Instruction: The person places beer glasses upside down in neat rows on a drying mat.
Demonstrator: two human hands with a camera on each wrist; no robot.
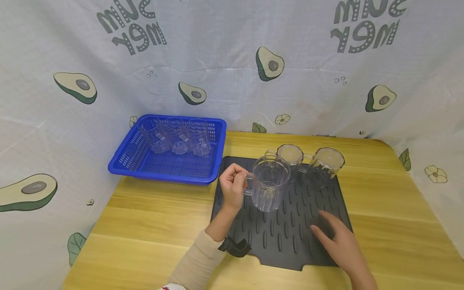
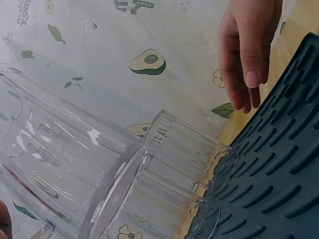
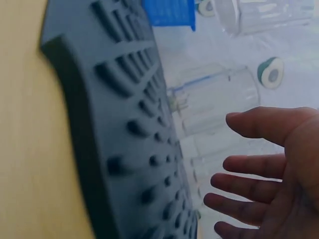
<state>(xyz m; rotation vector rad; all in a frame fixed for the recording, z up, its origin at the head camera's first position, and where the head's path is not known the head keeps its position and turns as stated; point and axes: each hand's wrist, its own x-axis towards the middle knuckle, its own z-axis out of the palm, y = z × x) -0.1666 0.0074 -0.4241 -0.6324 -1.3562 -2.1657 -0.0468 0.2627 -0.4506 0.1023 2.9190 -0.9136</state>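
My left hand [image 1: 233, 187] grips the handle of a clear mug [image 1: 269, 197], which is held up over the dark ribbed mat [image 1: 253, 225]. In the left wrist view this mug [image 2: 60, 144] looms large at the left. Two more clear mugs stand upside down at the mat's back: one mug [image 1: 291, 154] partly behind the held one, another mug [image 1: 328, 159] to its right. My right hand [image 1: 342, 243] hovers over the mat's right side, thumb and fingers spread, holding nothing. The right wrist view shows that hand [image 3: 279, 179] with its fingers extended and apart.
On the left of the wooden table [image 1: 145, 225] sits a blue plastic basket [image 1: 163, 177] with three clear mugs [image 1: 180, 139] lined up inside. A white curtain [image 1: 224, 48] printed with avocados hangs behind the table and along its sides. A black strap [image 1: 235, 246] circles my left wrist.
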